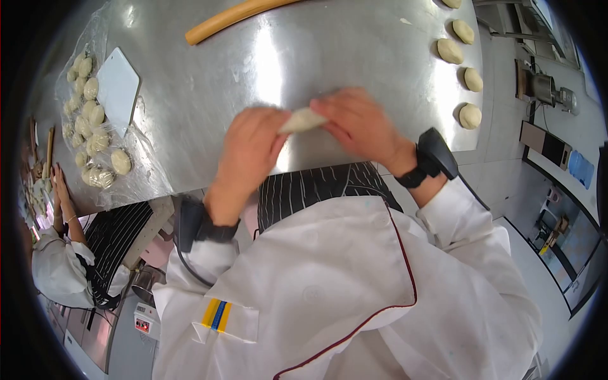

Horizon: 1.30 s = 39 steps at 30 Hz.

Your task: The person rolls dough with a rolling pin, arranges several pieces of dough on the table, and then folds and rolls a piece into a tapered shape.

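Note:
A pale piece of dough [303,121] is stretched between my two hands, above the front part of the steel table [266,69]. My left hand [252,140] pinches its left end, with the fingers bent and pressed together. At the other end, the fingers and thumb of my right hand [360,121] are closed on the dough. The fingertips are slightly blurred, and both palms are hidden from view.
Several round dough pieces [470,116] line the table's right edge. Others lie under clear plastic [149,166] at the left, beside a white scraper [118,88]. A wooden rolling pin [234,17] lies at the back. At far left, a co-worker [60,263] stands.

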Tool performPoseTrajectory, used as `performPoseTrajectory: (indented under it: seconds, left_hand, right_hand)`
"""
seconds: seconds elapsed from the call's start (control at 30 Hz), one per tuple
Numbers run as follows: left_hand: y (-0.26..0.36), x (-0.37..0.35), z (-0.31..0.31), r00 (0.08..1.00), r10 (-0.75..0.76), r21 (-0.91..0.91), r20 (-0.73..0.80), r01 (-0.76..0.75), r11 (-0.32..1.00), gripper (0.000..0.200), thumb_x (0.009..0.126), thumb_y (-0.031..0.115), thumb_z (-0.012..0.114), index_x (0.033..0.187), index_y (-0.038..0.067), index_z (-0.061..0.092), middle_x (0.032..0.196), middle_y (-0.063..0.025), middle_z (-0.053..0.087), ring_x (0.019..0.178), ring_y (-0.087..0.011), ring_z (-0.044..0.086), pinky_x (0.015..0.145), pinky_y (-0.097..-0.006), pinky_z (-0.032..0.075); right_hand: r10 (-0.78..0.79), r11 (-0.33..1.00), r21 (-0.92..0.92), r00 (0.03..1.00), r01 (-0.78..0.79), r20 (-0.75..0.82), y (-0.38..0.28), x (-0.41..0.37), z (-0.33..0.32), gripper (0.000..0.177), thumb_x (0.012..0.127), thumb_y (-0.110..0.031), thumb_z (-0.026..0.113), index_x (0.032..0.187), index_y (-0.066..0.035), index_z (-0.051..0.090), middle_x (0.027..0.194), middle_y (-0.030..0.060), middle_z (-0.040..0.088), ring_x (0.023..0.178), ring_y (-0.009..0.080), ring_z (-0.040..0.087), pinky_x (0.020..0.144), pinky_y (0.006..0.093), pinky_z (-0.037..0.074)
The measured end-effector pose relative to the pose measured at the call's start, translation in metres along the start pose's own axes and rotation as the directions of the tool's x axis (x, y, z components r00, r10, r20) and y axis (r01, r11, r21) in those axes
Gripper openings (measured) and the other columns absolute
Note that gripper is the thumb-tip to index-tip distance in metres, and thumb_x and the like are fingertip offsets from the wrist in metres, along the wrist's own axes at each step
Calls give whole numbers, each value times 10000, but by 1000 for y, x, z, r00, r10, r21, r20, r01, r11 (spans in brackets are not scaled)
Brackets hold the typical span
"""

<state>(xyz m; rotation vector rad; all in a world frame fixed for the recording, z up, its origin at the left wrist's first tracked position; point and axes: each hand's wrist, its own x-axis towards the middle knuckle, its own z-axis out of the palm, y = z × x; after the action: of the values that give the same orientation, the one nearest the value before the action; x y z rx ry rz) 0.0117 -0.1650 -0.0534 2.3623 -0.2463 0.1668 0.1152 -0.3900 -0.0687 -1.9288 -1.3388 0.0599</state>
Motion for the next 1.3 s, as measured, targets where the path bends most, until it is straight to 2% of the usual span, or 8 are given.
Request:
performPoseTrajectory:
  seconds: [0.2, 0.27, 0.37, 0.63, 0.77, 0.97, 1.07, 1.3]
  left_hand:
    - [10, 34, -12, 997, -57, 200, -44, 65, 978, 772, 675, 333, 793, 1307, -13, 516, 1391, -201, 471, 1321, -405, 393, 1098, -518, 303]
    - [15, 44, -2, 996, -90, 281, -17, 91, 955, 1026, 613, 458, 796, 1386, -85, 396, 1473, -268, 373, 1425, -429, 273, 1164, -567, 174]
    - [7, 24, 21, 992, -100, 383, 74, 65, 922, 1071, 595, 484, 794, 1400, -88, 378, 1482, -278, 356, 1428, -435, 265, 1164, -578, 160]
    - [-7, 36, 25, 995, -92, 358, -46, 102, 928, 1212, 539, 576, 802, 1414, -121, 334, 1502, -304, 320, 1440, -466, 229, 1144, -636, 113]
    - [22, -22, 30, 981, -176, 357, 80, 137, 924, 1175, 569, 622, 765, 1390, -122, 374, 1483, -307, 359, 1432, -451, 263, 1133, -635, 149]
    - [-14, 33, 16, 996, -90, 413, 21, 73, 908, 1215, 579, 689, 735, 1400, -126, 364, 1510, -337, 290, 1452, -465, 209, 1126, -662, 106]
    - [10, -10, 19, 983, -141, 359, 121, 89, 929, 1247, 585, 732, 708, 1410, -132, 350, 1523, -336, 265, 1455, -467, 198, 1128, -663, 69]
    - [-14, 29, 8, 987, -132, 481, 88, 74, 874, 1313, 596, 705, 748, 1474, -118, 223, 1542, -324, 230, 1472, -448, 149, 1150, -626, 64]
  right_hand:
    - [165, 977, -120, 982, -176, -91, -6, 38, -6, 687, 792, -430, 724, 1285, 18, 555, 1307, 178, 576, 1206, 340, 537, 1036, 452, 402]
    - [192, 936, -285, 979, -205, -73, -10, 50, 7, 927, 792, -669, 601, 1339, 69, 483, 1415, 241, 472, 1356, 389, 397, 1133, 532, 261]
    - [236, 891, -402, 972, -210, 16, -8, 30, 29, 1007, 812, -763, 451, 1352, 87, 462, 1442, 274, 432, 1410, 419, 314, 1154, 581, 162]
    - [303, 872, -400, 953, -283, -14, -1, 42, 31, 1039, 827, -788, 387, 1388, 86, 425, 1491, 273, 381, 1447, 401, 274, 1139, 638, 100]
    - [274, 927, -288, 958, -242, 79, -40, -22, 30, 1032, 809, -792, 418, 1372, 73, 447, 1474, 238, 421, 1428, 372, 312, 1128, 638, 132]
    - [259, 839, -478, 964, -258, -66, 3, 28, 26, 1058, 783, -810, 403, 1369, 68, 456, 1461, 241, 438, 1427, 384, 312, 1128, 661, 116]
    - [307, 909, -326, 946, -259, 107, -32, -20, 22, 1080, 817, -793, 386, 1449, 82, 327, 1520, 262, 342, 1447, 412, 267, 1147, 633, 61]
    - [275, 805, -547, 961, -231, -2, 3, 25, 15, 1092, 750, -820, 441, 1387, 67, 434, 1472, 233, 423, 1408, 389, 346, 1116, 656, 153]
